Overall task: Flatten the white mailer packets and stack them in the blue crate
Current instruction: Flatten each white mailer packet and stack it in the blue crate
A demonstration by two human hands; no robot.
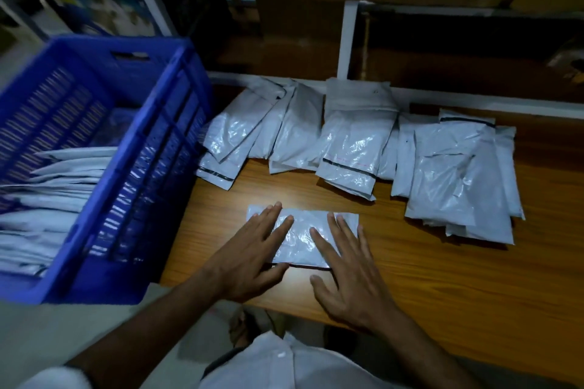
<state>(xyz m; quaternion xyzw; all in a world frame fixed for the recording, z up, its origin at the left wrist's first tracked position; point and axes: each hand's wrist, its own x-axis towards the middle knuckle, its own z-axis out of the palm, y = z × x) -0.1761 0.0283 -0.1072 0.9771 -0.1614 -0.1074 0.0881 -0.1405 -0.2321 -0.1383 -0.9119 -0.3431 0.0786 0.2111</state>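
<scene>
A white mailer packet (300, 235) lies flat on the wooden table near its front edge. My left hand (249, 257) presses on the packet's left half with straight, spread fingers. My right hand (346, 275) presses on its right half the same way. Several more white packets (354, 142) lie in overlapping piles across the back of the table. The blue crate (148, 174) stands at the left, beside the table, with several white packets (47, 199) stacked inside it.
The wooden table (442, 278) ends just in front of my hands. A white-framed shelf (346, 41) runs along the back. Below the table edge I see my white shirt and a foot on the floor.
</scene>
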